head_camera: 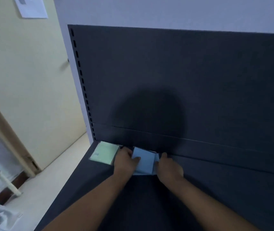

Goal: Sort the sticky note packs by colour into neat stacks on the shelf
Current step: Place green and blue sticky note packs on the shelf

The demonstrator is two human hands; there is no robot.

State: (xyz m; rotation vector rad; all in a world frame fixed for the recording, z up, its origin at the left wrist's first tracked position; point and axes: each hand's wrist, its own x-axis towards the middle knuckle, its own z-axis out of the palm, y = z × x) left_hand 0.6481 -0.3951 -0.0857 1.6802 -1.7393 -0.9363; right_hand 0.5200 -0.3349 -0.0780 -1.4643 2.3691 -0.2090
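A stack of light blue sticky note packs (147,161) lies on the dark shelf (232,189), close to the back panel. My left hand (126,161) grips its left side, thumb on top. My right hand (168,167) presses against its right side, fingers curled over the edge. The top pack sits a little askew on the ones below. Left of it, in the shelf's back left corner, a stack of pale green sticky note packs (104,155) lies flat, just beside my left hand.
The shelf's dark back panel (182,80) rises right behind the stacks, with a slotted upright (83,84) at its left edge. Past the shelf's left edge are a pale floor, a cream door (24,97) and a white pipe (8,183).
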